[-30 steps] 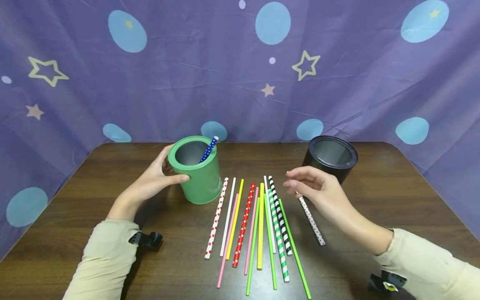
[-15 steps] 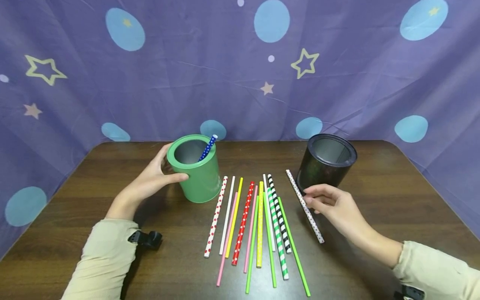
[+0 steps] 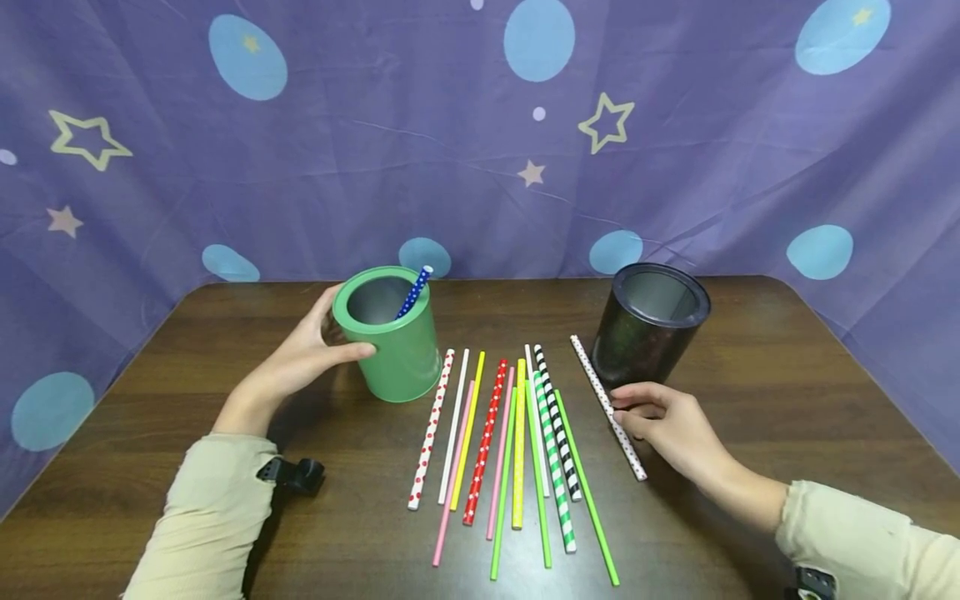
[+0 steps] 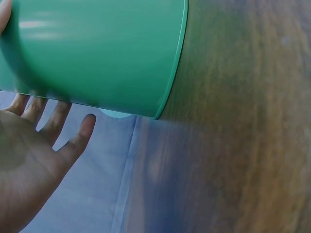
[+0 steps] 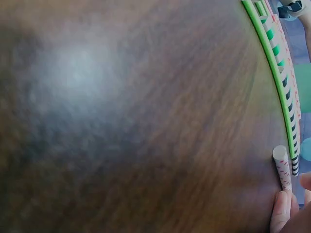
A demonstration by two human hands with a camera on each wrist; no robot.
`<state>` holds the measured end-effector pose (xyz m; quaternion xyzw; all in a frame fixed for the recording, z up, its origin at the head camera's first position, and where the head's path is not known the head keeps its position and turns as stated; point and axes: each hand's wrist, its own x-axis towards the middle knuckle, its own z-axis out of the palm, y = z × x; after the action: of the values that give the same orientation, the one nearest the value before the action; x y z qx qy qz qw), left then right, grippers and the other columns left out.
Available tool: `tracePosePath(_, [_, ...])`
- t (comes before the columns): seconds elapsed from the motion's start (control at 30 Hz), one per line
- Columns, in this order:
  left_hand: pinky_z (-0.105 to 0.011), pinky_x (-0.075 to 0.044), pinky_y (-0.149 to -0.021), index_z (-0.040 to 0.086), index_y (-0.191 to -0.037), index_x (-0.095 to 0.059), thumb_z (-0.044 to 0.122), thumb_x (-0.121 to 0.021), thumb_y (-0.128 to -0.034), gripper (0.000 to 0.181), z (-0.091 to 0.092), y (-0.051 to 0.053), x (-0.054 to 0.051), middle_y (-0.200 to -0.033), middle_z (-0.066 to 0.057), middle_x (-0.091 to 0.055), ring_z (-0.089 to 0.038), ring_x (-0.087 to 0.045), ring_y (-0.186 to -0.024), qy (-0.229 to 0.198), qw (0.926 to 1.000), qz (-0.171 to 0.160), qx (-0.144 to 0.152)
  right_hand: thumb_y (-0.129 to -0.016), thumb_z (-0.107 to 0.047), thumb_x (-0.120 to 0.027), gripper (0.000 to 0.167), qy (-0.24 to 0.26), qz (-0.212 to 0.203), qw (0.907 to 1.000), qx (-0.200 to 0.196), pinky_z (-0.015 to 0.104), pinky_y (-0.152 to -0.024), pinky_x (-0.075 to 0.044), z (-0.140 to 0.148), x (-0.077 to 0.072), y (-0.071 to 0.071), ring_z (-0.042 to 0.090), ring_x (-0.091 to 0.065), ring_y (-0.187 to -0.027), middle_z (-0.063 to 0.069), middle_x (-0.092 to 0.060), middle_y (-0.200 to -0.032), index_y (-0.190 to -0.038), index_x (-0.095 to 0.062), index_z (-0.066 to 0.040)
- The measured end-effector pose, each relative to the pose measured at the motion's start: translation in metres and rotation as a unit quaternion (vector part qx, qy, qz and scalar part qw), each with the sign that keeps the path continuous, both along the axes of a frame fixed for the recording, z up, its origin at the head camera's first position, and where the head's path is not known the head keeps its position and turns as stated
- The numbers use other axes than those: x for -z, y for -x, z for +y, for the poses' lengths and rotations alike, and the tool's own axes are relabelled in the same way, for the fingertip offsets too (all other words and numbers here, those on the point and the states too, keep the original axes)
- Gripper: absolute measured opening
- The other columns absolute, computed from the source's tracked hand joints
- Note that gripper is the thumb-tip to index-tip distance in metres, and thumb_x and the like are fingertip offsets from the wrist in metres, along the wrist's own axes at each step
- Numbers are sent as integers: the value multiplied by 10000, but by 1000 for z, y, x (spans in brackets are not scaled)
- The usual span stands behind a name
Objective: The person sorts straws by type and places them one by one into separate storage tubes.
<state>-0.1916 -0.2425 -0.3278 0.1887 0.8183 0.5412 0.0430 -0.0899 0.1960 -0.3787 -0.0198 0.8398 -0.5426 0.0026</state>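
Observation:
My left hand (image 3: 300,358) grips the green can (image 3: 405,362) around its left side, thumb in front; the can stands upright with a blue dotted straw (image 3: 414,292) leaning inside. In the left wrist view the fingers of that hand (image 4: 43,141) lie along the wall of the can (image 4: 107,53). My right hand (image 3: 678,429) pinches a white straw with small dark dots (image 3: 600,392) near its middle, in front of the black can (image 3: 645,333). In the right wrist view, fingertips (image 5: 281,206) touch the dotted straw (image 5: 283,167), whose end points up.
Several straws lie side by side between the cans, among them a red one (image 3: 486,442), a yellow one (image 3: 519,442), a green-striped one (image 3: 555,467) and a bright green one (image 3: 588,492) at the right. The brown table (image 3: 315,533) ends at a purple curtain (image 3: 450,150).
My right hand came down and to the right, from beside the black can's front to the dotted straw, and its fingers closed on it. My left hand stayed on the green can.

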Motion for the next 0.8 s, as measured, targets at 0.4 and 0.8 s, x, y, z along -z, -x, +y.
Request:
tracePosePath(0.4, [-527,-287,-1106,163,-1538,-241,78,-733,-876,829,-4,3,3,-1439,-55,-396,-195,-380,-1306,-30,10000,-94,14,-772,-9,-808,311,-1034,414,9931,-377,224,-632,-497,-3,-1,8,99,-606,-710,99,-698,-930,-1052,-681,44])
tracePosePath(0.8, [-503,-325,-1069,169,-1546,-235,85,-740,-875,844,-3,2,2,-1448,-71,-393,-197,-416,-1269,-22,10000,-57,50,-764,20,-746,293,-1867,675,9786,-551,227,-597,-452,-3,-5,4,60,-560,-661,-34,-597,-786,-1044,-677,-27])
